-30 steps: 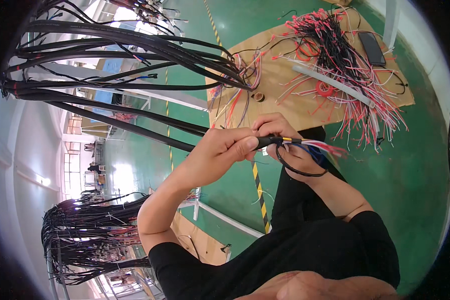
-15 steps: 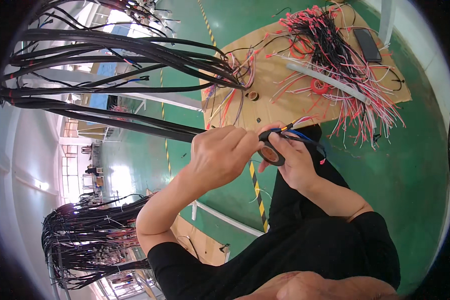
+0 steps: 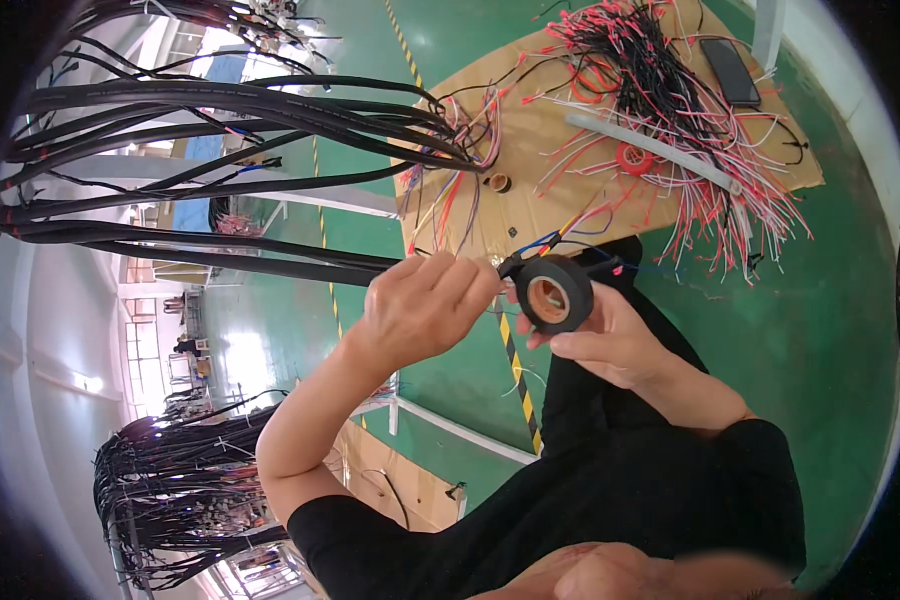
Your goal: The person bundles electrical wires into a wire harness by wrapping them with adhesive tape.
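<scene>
One black cable (image 3: 511, 266) is gripped by the left hand (image 3: 432, 310), one tape roll (image 3: 574, 288) by the right hand (image 3: 615, 342). One phone (image 3: 730, 72) and one red roll (image 3: 634, 158) are supported on the counter (image 3: 535, 195); the floor (image 3: 820, 350) is green.

The black cable (image 3: 510, 266) is gripped by the left hand (image 3: 432, 308), its end poking out past the fingers toward the right hand (image 3: 615, 340). Thin blue, yellow and red wires (image 3: 560, 236) fan from it, just above the gap between the hands. The roll of black tape (image 3: 576, 288), with a brown core, sits tilted at the right hand's fingers, its open hole facing up.
</scene>
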Demonstrator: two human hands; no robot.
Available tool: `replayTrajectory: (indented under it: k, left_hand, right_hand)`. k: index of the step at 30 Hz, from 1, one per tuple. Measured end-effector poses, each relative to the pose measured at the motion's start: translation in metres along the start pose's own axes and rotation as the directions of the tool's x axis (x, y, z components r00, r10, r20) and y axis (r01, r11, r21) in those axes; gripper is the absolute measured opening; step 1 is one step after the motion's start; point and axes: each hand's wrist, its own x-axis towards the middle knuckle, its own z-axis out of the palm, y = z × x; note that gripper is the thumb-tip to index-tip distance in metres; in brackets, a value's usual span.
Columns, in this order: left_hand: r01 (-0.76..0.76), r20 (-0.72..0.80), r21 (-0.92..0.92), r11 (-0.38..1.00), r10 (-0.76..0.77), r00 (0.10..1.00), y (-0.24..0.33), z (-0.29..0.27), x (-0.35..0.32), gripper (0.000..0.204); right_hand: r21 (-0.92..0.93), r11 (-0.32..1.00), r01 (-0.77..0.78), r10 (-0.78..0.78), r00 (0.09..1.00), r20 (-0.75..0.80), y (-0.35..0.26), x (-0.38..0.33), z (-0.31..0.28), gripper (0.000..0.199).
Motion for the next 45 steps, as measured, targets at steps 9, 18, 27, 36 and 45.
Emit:
replayTrajectory:
  k: [9,18,27,36,45]
  left_hand:
    - [0.209,-0.039,-0.2,0.957,-0.221,0.975,0.009,0.004,0.003,0.019]
    - [0.218,0.037,-0.304,0.927,-0.217,0.975,0.012,0.0,-0.01,0.021]
    - [0.058,-0.009,-0.333,0.941,-0.064,0.998,0.012,0.001,-0.014,0.019]
    - [0.381,0.148,-0.54,0.751,-0.36,0.921,-0.001,-0.006,-0.012,0.022]
    - [0.498,0.338,-0.617,0.61,-0.367,0.867,-0.001,-0.022,0.002,0.016]
  right_hand:
    - [-0.314,0.947,0.066,-0.096,0.992,-0.084,0.001,-0.001,0.005,0.045]
    - [-0.975,-0.039,0.22,-0.563,0.801,0.203,-0.021,0.025,0.019,0.021]
    - [-0.982,-0.181,0.05,-0.466,0.875,0.13,-0.026,0.058,0.01,0.021]
    - [-0.891,0.086,0.446,-0.304,0.863,0.403,0.006,-0.009,0.021,0.021]
    - [-0.977,0.016,0.213,-0.72,0.68,0.137,0.045,-0.015,-0.061,0.024]
